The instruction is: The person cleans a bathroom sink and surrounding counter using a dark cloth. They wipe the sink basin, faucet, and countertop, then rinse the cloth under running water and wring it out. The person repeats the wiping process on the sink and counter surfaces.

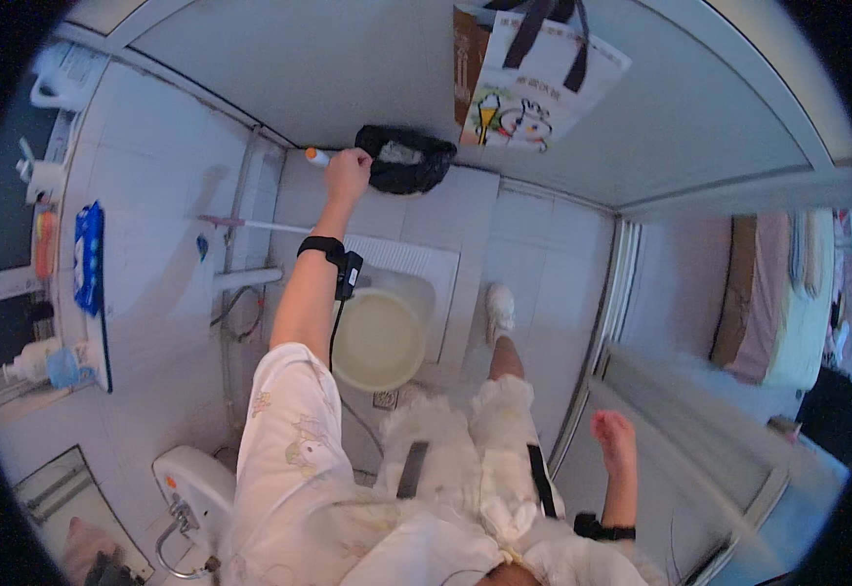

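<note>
My left hand [347, 176] reaches forward with curled fingers, over the near left edge of a bin lined with a black plastic bag [415, 172]. Pale crumpled waste [400, 152] shows inside the bag. A white cylinder with an orange end [316, 156] appears just left of this hand; whether the hand grips it or it stands behind, I cannot tell. My right hand [614, 432] hangs low at my right side, fingers curled in, with nothing visible in it. Beside it is a framed door panel [689, 439].
A pale plastic basin [378, 340] sits over a squat toilet [404, 255]. A white-handled tool [275, 225] leans left. A washbasin [195, 483] stands lower left. A blue wipes pack [89, 256] lies on a ledge. A printed bag [535, 88] hangs ahead; bedding [770, 300] is at right.
</note>
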The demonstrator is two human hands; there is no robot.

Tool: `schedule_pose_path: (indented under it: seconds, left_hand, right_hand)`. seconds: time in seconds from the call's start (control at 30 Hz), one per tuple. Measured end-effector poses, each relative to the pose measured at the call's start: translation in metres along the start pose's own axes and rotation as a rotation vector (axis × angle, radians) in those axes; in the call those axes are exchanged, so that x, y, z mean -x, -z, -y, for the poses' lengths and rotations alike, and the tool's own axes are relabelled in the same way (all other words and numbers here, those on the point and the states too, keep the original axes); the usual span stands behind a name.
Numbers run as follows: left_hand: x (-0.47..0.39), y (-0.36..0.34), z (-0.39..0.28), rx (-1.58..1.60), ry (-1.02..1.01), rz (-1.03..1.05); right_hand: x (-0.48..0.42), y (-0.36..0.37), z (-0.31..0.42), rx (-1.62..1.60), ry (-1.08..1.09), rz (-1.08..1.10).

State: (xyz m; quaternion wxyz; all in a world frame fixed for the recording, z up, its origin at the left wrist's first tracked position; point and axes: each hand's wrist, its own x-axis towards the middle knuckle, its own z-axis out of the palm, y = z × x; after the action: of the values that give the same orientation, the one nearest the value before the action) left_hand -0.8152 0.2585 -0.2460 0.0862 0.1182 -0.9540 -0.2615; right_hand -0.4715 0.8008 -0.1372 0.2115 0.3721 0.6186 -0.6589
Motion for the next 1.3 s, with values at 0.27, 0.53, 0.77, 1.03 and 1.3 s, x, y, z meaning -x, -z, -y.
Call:
schedule_pose_path:
  seconds: [0.27,0.53,0.77,1.03,1.3]
  left_hand:
    - [-0.097,-0.178,0.066,-0.406,0.149,0.212]
    - [-0.092,-0.2,0.069,-0.461,0.218,0.163]
    - [-0.073,-0.161,0.067,0.057,0.334,-0.014]
    - [0.128,-0.045,0.058,0.624,0.463,-0.132]
    - [0.441,0.151,0.006,0.806,0.749,-0.239]
  right_hand:
    - [-0.108,0.052,0.067,0.233,-0.177,-0.192]
    - [-0.149,0.063,0.078,0.383,-0.132,-0.035]
    - [-0.158,0.034,0.084,0.385,-0.169,-0.009]
    - [-0.17,-0.068,0.129,0.585,0.215,0.255]
    - [0.023,-0.27,0.18,-0.262,0.033,1.233]
